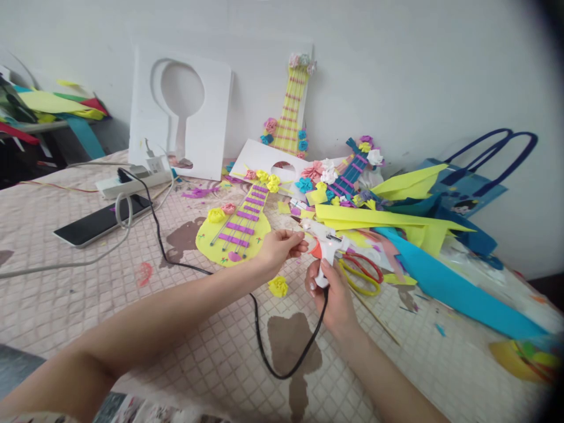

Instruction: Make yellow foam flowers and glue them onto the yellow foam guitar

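My right hand (331, 294) is wrapped round the handle of a white hot glue gun (326, 239) with an orange trigger. Its nozzle points left and away from me, and a black cord runs from the handle's base. Just left of the nozzle, my left hand (284, 251) has its fingers drawn together; whatever they hold, if anything, is hidden. Beyond that hand lies a yellow paper guitar (207, 239) with purple strips, grey strings and paper flowers at its edges. A loose yellow paper flower (278, 286) rests on the table below my left wrist.
Scissors (359, 273) and a thin stick (374, 317) lie right of my right hand. Yellow and blue sheets (458, 294) spread rightward toward a blue bag (469, 188). A power strip (132, 183) and a phone (101, 220) are at left. A white cut-out board (211, 117) leans on the wall.
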The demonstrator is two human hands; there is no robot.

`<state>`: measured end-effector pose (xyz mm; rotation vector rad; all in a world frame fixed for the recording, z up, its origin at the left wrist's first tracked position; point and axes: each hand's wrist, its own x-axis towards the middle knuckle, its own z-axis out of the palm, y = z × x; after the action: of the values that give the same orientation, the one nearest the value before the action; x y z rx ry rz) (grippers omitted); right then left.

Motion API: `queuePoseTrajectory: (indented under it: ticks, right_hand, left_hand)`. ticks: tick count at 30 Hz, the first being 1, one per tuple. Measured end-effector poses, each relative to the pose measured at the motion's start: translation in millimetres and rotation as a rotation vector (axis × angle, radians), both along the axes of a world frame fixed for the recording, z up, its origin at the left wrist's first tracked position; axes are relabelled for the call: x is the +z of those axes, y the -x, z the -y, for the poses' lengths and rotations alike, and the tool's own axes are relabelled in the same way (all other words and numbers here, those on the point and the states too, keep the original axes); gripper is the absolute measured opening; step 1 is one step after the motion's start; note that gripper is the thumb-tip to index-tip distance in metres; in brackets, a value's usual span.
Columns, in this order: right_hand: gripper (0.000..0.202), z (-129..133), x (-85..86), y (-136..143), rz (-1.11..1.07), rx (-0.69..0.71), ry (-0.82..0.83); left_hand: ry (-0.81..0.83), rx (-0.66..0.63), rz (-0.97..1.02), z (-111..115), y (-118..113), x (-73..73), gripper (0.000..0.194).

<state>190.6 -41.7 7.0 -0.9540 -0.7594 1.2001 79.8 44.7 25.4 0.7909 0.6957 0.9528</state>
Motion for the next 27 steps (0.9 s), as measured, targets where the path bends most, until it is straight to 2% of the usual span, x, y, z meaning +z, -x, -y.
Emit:
queuePoseTrajectory:
  ticks: [5, 11, 14, 17, 20, 27]
  right_hand:
    - [0.024, 1, 2.8, 2, -0.012, -0.009, -0.014]
    - [0.028, -4, 6.8, -8, -0.048, -0.102, -0.068]
    - [0.026, -4, 4.7, -8, -0.060, -0.072, -0.039]
    - [0.028, -2, 1.7, -4, -0.018, -0.019, -0.022]
    - [0.024, 0, 0.1, 0, -0.013, -0.025, -0.022]
    - [0.019, 0, -1.1, 2, -0.043, -0.006, -0.057]
  left_hand:
    - [-0.010, -0.010, -0.029, 6, 4, 1.1, 0.026]
    - [0.012, 0.008, -0.056, 12, 19, -3.5, 0.021]
    - [0.018, 0.011, -0.040, 11, 22, -3.1, 0.021]
    - [0.027, -0.016, -0.019, 13, 16, 0.0, 0.017]
    - [0.049, -0.040, 0.014, 15, 4, 3.7, 0.013]
    - [0.148, -0.051, 0.121, 11, -14, 8.4, 0.019]
